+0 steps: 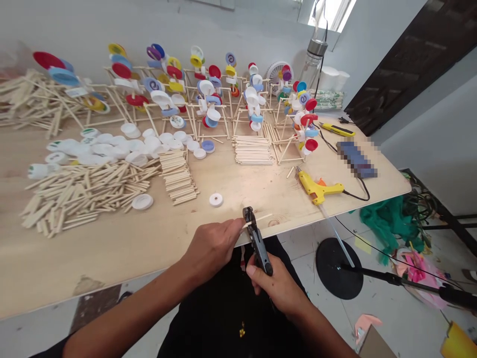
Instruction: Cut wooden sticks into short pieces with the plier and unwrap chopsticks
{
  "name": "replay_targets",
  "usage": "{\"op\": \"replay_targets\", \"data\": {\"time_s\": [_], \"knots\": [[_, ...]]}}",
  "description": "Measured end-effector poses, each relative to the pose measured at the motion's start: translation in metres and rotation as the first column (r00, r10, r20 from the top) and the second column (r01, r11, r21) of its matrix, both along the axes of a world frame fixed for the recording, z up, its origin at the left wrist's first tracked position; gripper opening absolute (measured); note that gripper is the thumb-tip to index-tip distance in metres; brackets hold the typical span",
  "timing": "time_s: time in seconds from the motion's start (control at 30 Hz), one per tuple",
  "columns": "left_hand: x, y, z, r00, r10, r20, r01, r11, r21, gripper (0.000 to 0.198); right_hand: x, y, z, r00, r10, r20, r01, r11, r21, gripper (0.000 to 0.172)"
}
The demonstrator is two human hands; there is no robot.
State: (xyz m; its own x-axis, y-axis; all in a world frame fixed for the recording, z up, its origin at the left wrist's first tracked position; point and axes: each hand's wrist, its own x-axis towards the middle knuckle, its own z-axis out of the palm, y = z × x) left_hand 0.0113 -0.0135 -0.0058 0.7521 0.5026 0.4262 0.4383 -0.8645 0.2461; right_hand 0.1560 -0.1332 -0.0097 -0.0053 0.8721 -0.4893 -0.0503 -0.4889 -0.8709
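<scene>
I have the right grip point(278, 283) wrapped around the handles of the pliers point(260, 243), whose head points away from it, over the edge of the table point(149, 248). My left grip point(214, 243), just left of that head, is pinched on a thin wooden stick point(266, 217) running across it and out the other side. Beyond the left grip lies a white cap point(216, 200); a yellow glue gun point(323, 189) rests beyond and right of my right grip.

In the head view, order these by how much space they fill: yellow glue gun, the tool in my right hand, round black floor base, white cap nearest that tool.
Largest to smallest:
Round black floor base
Yellow glue gun and tool, unranked: your right hand partly covers the tool
White cap
</scene>
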Motion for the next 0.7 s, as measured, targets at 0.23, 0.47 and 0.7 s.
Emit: {"op": "replay_targets", "data": {"time_s": [0.23, 0.47, 0.7], "knots": [[-0.001, 0.002, 0.016, 0.999, 0.038, 0.023, -0.013, 0.749, -0.662, 0.029, -0.001, 0.001, -0.001, 0.998, 0.024, 0.059, -0.023, 1.000, -0.008, 0.024], [-0.001, 0.013, 0.021, 0.990, 0.060, 0.124, 0.092, 0.382, -0.919, 0.032, 0.002, 0.004, 0.002, 0.982, 0.077, 0.172, -0.075, 0.997, -0.017, 0.021], [-0.003, 0.019, 0.022, 0.994, 0.003, 0.113, 0.100, 0.436, -0.894, 0.033, -0.002, 0.003, 0.001, 0.939, 0.065, 0.339, -0.056, 0.998, -0.037, 0.023]]}}
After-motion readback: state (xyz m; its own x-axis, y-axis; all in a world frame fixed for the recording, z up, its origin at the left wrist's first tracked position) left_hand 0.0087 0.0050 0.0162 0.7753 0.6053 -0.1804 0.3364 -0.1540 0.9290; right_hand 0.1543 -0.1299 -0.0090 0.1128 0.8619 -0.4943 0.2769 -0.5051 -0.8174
